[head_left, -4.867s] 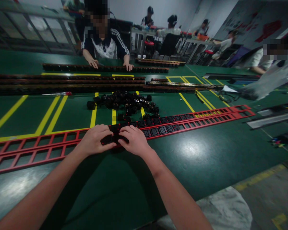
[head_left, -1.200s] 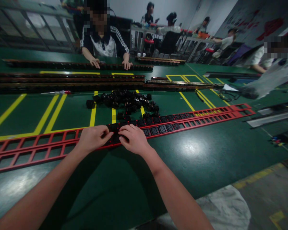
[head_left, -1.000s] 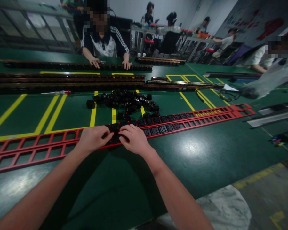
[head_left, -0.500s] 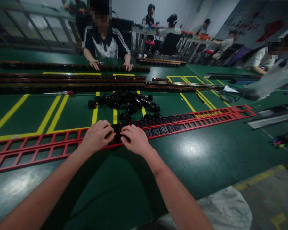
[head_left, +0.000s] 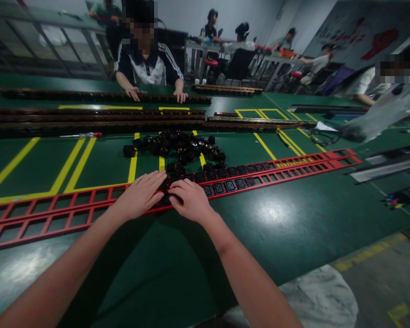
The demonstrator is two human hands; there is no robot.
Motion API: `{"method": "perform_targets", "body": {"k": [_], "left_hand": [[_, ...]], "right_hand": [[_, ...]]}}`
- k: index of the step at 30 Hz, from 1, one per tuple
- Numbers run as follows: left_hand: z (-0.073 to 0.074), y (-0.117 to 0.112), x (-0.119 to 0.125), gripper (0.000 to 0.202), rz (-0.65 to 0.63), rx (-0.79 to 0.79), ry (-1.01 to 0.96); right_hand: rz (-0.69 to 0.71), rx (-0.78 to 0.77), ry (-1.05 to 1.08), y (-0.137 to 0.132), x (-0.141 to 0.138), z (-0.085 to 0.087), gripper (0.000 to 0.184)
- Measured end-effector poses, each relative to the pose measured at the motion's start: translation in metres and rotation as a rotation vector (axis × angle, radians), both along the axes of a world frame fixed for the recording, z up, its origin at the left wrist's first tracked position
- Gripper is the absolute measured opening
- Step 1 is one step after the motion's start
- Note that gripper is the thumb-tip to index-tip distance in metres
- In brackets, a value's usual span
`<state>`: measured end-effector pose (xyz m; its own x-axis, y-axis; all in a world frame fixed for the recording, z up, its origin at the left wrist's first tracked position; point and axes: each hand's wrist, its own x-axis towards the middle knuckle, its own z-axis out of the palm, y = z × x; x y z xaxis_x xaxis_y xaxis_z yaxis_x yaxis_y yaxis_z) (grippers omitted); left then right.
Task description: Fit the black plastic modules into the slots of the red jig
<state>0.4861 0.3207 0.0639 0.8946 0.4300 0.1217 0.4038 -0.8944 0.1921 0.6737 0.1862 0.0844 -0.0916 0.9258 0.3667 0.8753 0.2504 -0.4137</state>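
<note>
A long red frame (head_left: pixel 335 157) with two rows of rectangular openings lies slantwise across the green table. Black power sockets (head_left: pixel 229 185) fill several of its openings, right of my hands. My left hand (head_left: pixel 140 197) rests over the frame with its fingers stretched out and close together, pointing right. Beside it, my right hand (head_left: pixel 190 197) has its fingers curled down on a black socket in the frame, mostly covered by the hand. Just beyond the frame is a heap of loose black sockets (head_left: pixel 186 145).
Long dark rails (head_left: pixel 99 119) lie across the table behind the heap. A red-handled screwdriver (head_left: pixel 96 135) is at the left. Across the table, a co-worker's hands (head_left: pixel 180 96) touch another rail. Yellow tape lines (head_left: pixel 75 166) mark the tabletop. Grey strips (head_left: pixel 386 169) lie at right.
My left hand's fingers have straightened from a curled pose and now lie flatter over the frame. My right hand stays bent at nearly the same spot. The view has shifted slightly.
</note>
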Motion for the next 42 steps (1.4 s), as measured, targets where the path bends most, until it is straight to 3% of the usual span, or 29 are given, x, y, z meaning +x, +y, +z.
{"method": "perform_targets", "body": {"k": [6, 12, 17, 20, 24, 27, 30, 35, 38, 42], "left_hand": [[0.002, -0.001, 0.000, 0.060, -0.006, -0.015, -0.015], [0.003, -0.001, 0.001, 0.062, 0.000, -0.038, -0.014], [0.007, -0.001, 0.002, 0.059, 0.038, -0.077, -0.009], [0.014, 0.021, -0.004, 0.055, 0.142, -0.058, -0.071], [0.021, 0.081, -0.017, 0.056, 0.382, 0.060, -0.141], [0.019, 0.120, -0.021, 0.058, 0.359, 0.048, -0.077], [0.017, 0.136, -0.019, 0.053, 0.290, 0.012, -0.034], [0.019, 0.113, -0.023, 0.046, 0.320, -0.016, -0.045], [0.019, 0.077, -0.035, 0.050, 0.352, -0.043, -0.210], [0.014, 0.025, -0.056, 0.038, 0.371, -0.057, -0.381]], "right_hand": [[-0.067, 0.015, -0.136, -0.001, -0.003, 0.001, 0.032], [-0.134, -0.151, -0.306, -0.001, -0.014, 0.005, 0.063], [-0.173, -0.189, -0.298, -0.002, -0.023, 0.006, 0.066], [-0.208, -0.184, -0.278, -0.002, -0.028, 0.006, 0.064], [-0.222, -0.166, -0.261, -0.002, -0.030, 0.003, 0.063], [-0.226, -0.154, -0.252, -0.002, -0.029, 0.002, 0.062], [-0.226, -0.142, -0.243, -0.002, -0.027, 0.001, 0.061], [-0.220, -0.142, -0.240, -0.002, -0.026, 0.002, 0.061], [-0.224, -0.153, -0.244, -0.002, -0.027, 0.003, 0.061], [-0.231, -0.165, -0.256, -0.003, -0.028, 0.004, 0.061]]}}
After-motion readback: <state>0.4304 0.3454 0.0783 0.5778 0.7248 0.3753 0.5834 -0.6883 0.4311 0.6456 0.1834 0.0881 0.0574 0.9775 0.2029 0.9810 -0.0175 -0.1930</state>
